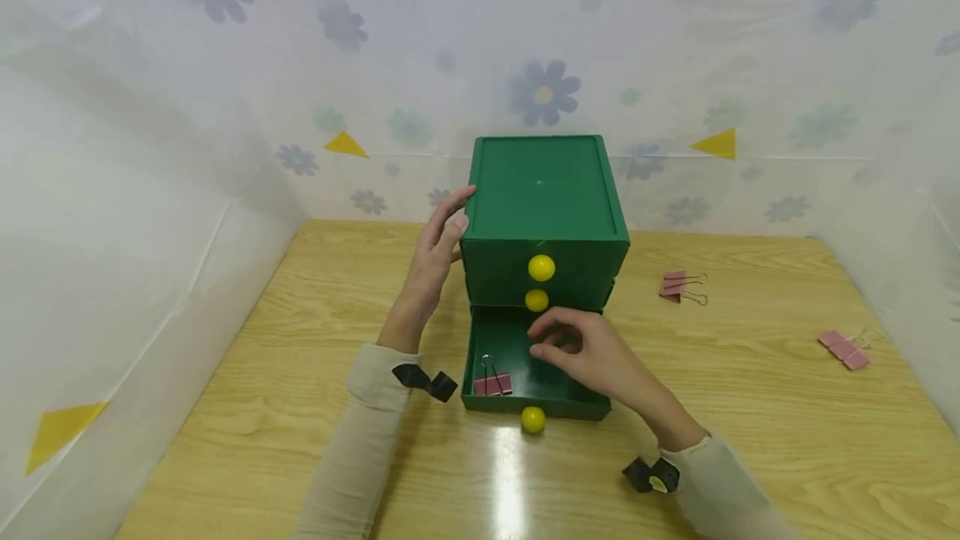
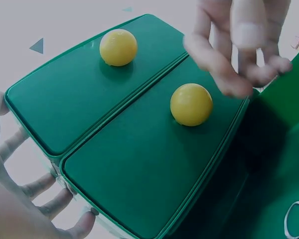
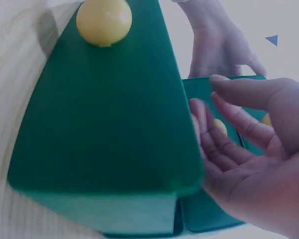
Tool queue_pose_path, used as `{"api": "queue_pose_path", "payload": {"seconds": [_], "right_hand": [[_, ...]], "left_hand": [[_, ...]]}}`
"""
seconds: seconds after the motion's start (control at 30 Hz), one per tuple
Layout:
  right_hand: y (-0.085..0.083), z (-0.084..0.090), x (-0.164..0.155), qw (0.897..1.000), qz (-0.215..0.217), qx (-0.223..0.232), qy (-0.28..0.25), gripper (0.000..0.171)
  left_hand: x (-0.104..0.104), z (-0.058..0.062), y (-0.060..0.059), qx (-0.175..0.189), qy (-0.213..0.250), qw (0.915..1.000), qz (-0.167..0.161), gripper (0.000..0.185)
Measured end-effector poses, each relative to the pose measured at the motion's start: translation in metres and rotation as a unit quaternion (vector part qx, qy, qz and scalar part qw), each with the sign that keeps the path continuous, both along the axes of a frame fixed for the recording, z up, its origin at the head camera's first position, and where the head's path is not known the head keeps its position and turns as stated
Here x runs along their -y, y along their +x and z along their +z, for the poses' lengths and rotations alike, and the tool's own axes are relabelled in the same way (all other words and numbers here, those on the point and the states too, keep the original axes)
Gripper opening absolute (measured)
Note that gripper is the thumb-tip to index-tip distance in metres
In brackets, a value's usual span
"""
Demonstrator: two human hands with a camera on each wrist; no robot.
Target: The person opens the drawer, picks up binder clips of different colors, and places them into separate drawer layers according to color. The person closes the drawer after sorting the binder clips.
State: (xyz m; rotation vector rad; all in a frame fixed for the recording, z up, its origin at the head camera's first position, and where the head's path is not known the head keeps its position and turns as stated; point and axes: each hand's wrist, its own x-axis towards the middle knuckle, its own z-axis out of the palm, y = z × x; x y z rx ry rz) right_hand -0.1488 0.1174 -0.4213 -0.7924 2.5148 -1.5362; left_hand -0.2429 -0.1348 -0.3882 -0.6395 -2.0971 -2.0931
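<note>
A green drawer box (image 1: 546, 190) with yellow ball knobs stands on the table. Its bottom drawer (image 1: 517, 332) is pulled out; the two above it are closed. One pink binder clip (image 1: 492, 384) lies in the drawer's front left corner, its wire handles toward the back. My left hand (image 1: 432, 252) rests against the left side of the box, fingers fairly straight, as the left wrist view also shows. Over the pulled-out drawer is my right hand (image 1: 581, 348), its fingers loosely curved with a gap between thumb and forefinger and nothing held.
On the table right of the box lie two more pink binder clips, a nearer binder clip (image 1: 678, 286) and another binder clip (image 1: 845, 349) farther right. A flowered sheet (image 1: 450, 65) hangs behind the wooden table (image 1: 300, 340), with yellow triangles on it.
</note>
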Motion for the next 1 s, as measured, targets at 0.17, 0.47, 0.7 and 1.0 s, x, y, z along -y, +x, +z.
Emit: {"api": "queue_pose_path", "payload": {"seconds": [0.17, 0.47, 0.7, 1.0], "right_hand": [[0.004, 0.007, -0.011, 0.999, -0.005, -0.029, -0.024, 0.017], [0.003, 0.017, -0.031, 0.998, -0.01, -0.048, -0.047, 0.021], [0.004, 0.028, -0.05, 0.996, -0.04, -0.058, -0.06, 0.025], [0.001, 0.04, -0.075, 0.99, -0.079, -0.101, -0.05, 0.03]], "left_hand": [[0.0, -0.002, 0.001, 0.0, 0.0, 1.0, 0.004, 0.049], [-0.001, -0.002, 0.0, -0.003, 0.004, 1.0, 0.0, 0.048], [-0.003, 0.001, -0.001, -0.006, -0.003, 1.0, -0.004, 0.048], [0.0, -0.001, 0.0, -0.003, -0.002, 1.0, 0.0, 0.048]]}}
